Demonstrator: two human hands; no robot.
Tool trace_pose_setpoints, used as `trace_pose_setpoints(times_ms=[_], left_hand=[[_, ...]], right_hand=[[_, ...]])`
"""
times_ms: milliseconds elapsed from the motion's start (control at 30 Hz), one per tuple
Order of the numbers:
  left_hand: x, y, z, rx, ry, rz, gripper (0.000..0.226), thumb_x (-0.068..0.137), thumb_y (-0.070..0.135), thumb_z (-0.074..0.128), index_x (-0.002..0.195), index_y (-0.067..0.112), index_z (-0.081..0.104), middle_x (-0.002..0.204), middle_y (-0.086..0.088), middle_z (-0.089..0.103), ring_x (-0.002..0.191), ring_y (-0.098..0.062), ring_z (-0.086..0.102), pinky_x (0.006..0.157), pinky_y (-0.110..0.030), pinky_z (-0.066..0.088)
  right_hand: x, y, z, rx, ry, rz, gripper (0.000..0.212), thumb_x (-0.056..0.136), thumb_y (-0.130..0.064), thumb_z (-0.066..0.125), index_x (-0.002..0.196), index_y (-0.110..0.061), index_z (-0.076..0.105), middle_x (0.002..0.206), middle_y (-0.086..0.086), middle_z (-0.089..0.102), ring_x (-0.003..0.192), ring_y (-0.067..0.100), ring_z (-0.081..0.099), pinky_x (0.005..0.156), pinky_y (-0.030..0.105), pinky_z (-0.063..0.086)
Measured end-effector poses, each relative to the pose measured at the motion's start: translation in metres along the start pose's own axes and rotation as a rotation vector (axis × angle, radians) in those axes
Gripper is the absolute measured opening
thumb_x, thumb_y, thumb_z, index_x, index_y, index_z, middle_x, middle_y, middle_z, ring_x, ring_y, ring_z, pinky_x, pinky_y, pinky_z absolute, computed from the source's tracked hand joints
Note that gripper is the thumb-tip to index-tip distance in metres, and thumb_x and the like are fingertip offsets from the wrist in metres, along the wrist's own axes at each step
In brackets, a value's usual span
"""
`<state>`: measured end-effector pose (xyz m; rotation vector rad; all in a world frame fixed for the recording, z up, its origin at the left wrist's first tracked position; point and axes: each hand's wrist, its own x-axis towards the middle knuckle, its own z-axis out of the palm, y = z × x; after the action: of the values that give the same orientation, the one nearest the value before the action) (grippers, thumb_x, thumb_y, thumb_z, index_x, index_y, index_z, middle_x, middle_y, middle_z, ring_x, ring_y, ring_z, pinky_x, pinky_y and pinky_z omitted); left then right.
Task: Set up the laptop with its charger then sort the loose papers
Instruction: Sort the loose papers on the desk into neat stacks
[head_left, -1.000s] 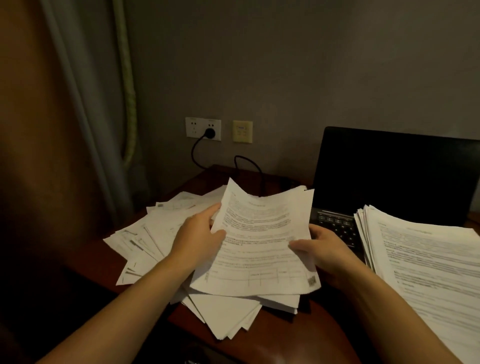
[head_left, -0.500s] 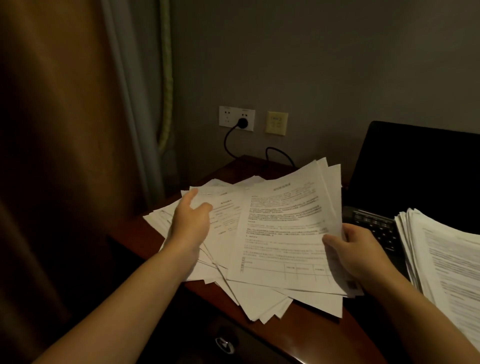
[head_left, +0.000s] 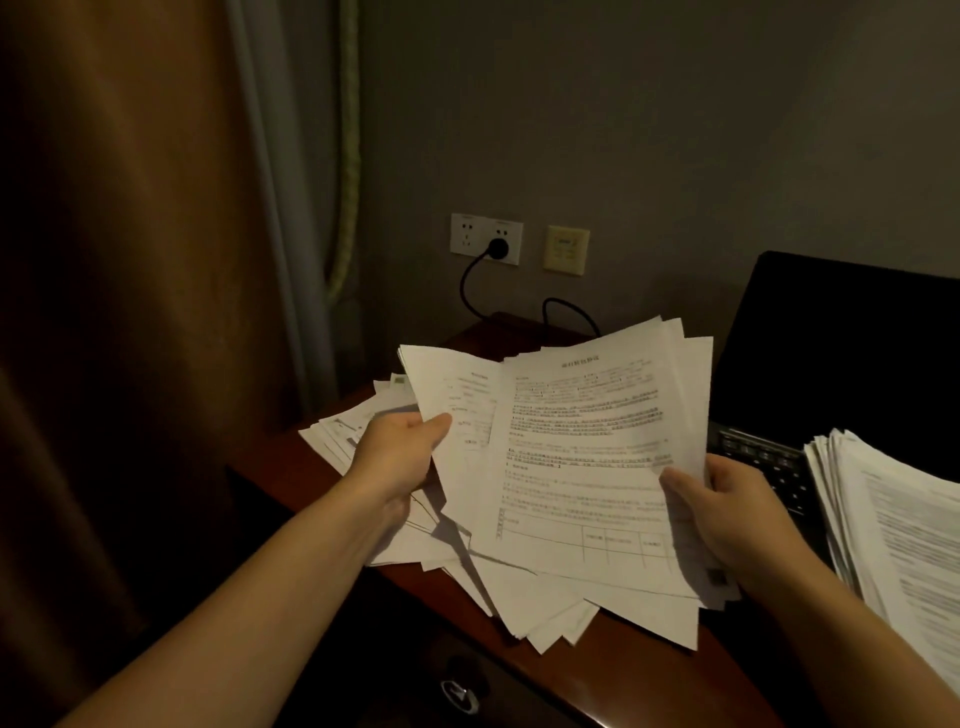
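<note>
Brown curtain (head_left: 130, 312) fills the left of the frame. One open laptop (head_left: 841, 353), screen dark, stands at upper right, cut off by the frame edge, its keyboard partly hidden. One squared stack (head_left: 904, 545) lies at lower right, also cut off. Loose papers (head_left: 550, 603) spread over the worktop (head_left: 675, 680) at centre; the sheets cannot be counted. Above them is a fanned sheaf (head_left: 582, 441), print facing the camera, long axis running from lower to upper frame, heading towards the wall. The two hands are apart: left hand (head_left: 400, 452) pinches the sheaf's left edge, right hand (head_left: 737, 514) grips its right edge, thumb on top. One charger cable (head_left: 467, 291) drops from a plug (head_left: 500, 248) in the double wall socket (head_left: 467, 236); its far end is hidden behind the papers.
</note>
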<state>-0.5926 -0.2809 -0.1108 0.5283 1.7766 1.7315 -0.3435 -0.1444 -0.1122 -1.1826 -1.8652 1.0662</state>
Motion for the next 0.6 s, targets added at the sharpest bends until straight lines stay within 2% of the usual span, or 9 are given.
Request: trace_pose_setpoints(times_ms=[100, 200, 267, 333, 433, 600], left_hand=[[0.003, 0.003, -0.003, 0.011, 0.017, 0.027, 0.014, 0.095, 0.025, 0.067, 0.105, 0.017, 0.073, 0.095, 0.003, 0.078, 0.088, -0.019, 0.075, 0.081, -0.042, 0.061], [0.009, 0.006, -0.009, 0.056, 0.084, 0.080, 0.012, 0.090, 0.025, 0.074, 0.101, 0.023, 0.070, 0.096, 0.003, 0.076, 0.086, -0.020, 0.074, 0.069, -0.038, 0.061], [0.016, 0.008, -0.014, 0.092, 0.148, 0.092, 0.013, 0.089, 0.025, 0.074, 0.100, 0.023, 0.068, 0.097, 0.003, 0.075, 0.084, -0.020, 0.073, 0.069, -0.040, 0.061], [0.022, 0.009, -0.018, 0.148, 0.154, 0.094, 0.013, 0.094, 0.027, 0.069, 0.104, 0.020, 0.069, 0.099, 0.001, 0.075, 0.084, -0.020, 0.074, 0.073, -0.042, 0.062], [0.028, 0.011, -0.022, 0.274, 0.069, 0.101, 0.022, 0.102, 0.035, 0.055, 0.108, 0.019, 0.069, 0.102, 0.000, 0.075, 0.089, -0.021, 0.074, 0.081, -0.045, 0.061], [0.026, 0.014, -0.016, 0.292, 0.090, 0.243, 0.027, 0.107, 0.035, 0.043, 0.122, 0.023, 0.062, 0.110, 0.003, 0.070, 0.097, -0.018, 0.069, 0.069, -0.031, 0.055]], right_hand=[[0.000, -0.001, -0.001, 0.005, 0.027, -0.015, 0.008, 0.101, -0.024, 0.057, 0.097, -0.020, 0.063, 0.090, -0.005, 0.071, 0.077, 0.008, 0.069, 0.057, 0.025, 0.051], [0.000, -0.002, -0.002, 0.010, 0.033, -0.029, 0.008, 0.101, -0.024, 0.057, 0.099, -0.020, 0.064, 0.089, -0.006, 0.071, 0.077, 0.008, 0.068, 0.058, 0.024, 0.051], [-0.001, -0.003, -0.002, 0.015, 0.028, -0.039, 0.007, 0.101, -0.024, 0.057, 0.097, -0.021, 0.062, 0.089, -0.007, 0.070, 0.076, 0.006, 0.068, 0.057, 0.022, 0.049], [-0.001, -0.002, -0.001, 0.013, 0.020, -0.042, 0.007, 0.101, -0.024, 0.057, 0.097, -0.021, 0.062, 0.090, -0.006, 0.070, 0.077, 0.007, 0.068, 0.057, 0.022, 0.050], [0.000, -0.002, -0.001, 0.020, 0.020, -0.031, 0.007, 0.100, -0.024, 0.058, 0.099, -0.019, 0.062, 0.092, -0.005, 0.071, 0.079, 0.010, 0.070, 0.058, 0.025, 0.052], [-0.002, -0.004, -0.001, 0.047, 0.007, -0.090, 0.011, 0.099, -0.027, 0.058, 0.108, -0.022, 0.062, 0.094, -0.005, 0.073, 0.078, 0.009, 0.073, 0.058, 0.023, 0.055]])
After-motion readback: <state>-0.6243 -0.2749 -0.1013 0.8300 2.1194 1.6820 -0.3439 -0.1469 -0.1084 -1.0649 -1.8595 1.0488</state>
